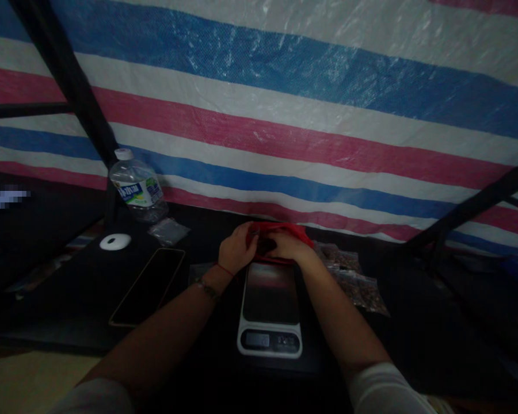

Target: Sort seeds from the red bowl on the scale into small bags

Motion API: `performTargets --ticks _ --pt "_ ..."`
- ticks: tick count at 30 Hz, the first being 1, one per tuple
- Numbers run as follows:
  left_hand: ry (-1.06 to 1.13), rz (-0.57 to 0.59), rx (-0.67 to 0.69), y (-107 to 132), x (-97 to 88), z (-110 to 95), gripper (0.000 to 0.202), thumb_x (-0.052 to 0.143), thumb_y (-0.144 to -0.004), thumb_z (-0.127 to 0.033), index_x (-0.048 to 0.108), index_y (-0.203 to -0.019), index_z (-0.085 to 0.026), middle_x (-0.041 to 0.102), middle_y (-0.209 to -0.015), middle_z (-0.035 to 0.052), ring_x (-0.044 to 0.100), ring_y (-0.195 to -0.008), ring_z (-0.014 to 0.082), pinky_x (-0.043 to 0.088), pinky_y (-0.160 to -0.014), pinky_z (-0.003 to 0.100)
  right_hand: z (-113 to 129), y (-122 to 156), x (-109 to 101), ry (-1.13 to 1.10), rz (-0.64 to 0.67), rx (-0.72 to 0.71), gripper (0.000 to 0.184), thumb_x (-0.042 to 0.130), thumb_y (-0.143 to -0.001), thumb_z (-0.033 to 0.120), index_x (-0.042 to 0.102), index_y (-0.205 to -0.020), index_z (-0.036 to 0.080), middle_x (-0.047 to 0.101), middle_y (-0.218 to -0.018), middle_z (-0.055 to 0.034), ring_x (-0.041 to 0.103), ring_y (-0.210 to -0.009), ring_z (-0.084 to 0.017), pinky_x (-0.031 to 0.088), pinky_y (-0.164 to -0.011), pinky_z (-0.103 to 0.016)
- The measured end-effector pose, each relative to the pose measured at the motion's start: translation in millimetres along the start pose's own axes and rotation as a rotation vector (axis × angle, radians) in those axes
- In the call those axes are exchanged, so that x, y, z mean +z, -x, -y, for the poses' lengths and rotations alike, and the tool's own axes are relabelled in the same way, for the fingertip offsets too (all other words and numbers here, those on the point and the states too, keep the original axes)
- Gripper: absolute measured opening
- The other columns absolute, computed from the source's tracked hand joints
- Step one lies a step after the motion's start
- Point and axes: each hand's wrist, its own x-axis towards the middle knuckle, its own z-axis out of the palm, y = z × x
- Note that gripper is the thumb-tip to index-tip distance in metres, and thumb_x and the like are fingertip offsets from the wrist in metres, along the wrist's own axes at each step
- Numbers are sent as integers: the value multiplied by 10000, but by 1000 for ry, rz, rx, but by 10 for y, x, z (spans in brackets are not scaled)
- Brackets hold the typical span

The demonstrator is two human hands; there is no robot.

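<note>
At the dark worktop's (pixel 418 328) back edge, left hand (pixel 237 248) and right hand (pixel 287 246) fingers grip a crumpled red plastic bag (pixel 301 232) behind the white digital scale (pixel 270 313).

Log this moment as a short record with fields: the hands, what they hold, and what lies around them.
Left hand: grips the red bag, beyond the scale
Right hand: grips the same bag
Scale: white-framed, dark platform, on the black table, nearer than the hands
Left of hands: phone lying flat, white round object, small clear packet, water bottle
Right of hands: clear packets with brown contents
Backdrop: red, white and blue striped tarp
</note>
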Motion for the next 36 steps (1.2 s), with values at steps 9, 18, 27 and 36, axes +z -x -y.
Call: performTargets --ticks 9,18,27,36 --pt "2 109 167 2 -24 -32 338 496 -868 -359 553 -1167 -211 643 -1149 51 610 -1042 209 504 -891 329 10 -25 138 -11 -84 -9 352 566 -753 45 694 -1062 156 688 -1109 -114 633 -1011 -221 458 -871 -274" --pt "-33 125 162 -24 -67 -49 391 557 -810 -334 565 -1173 -189 648 -1143 73 601 -1045 233 476 -927 365 9 -16 220 -98 -106 -106 310 650 -747 187 693 -1052 163 701 -1066 -102 650 -936 -208 477 -817 -266" --pt "-59 111 143 -37 -87 -61 371 536 -825 -348 580 -1158 -189 655 -1125 75 603 -1045 237 481 -914 355 -1 -78 243 4 -100 -94 226 582 -776 107 734 -938 144 725 -987 -110 660 -886 -206 470 -787 -262" --pt "-105 218 151 -44 -140 -109 387 568 -786 -315 583 -1157 -208 661 -1109 67 605 -1041 240 472 -919 345 -47 71 -24 -129 -266 -129 212 586 -757 95 741 -880 173 734 -894 -50 648 -799 -157 465 -753 -241"
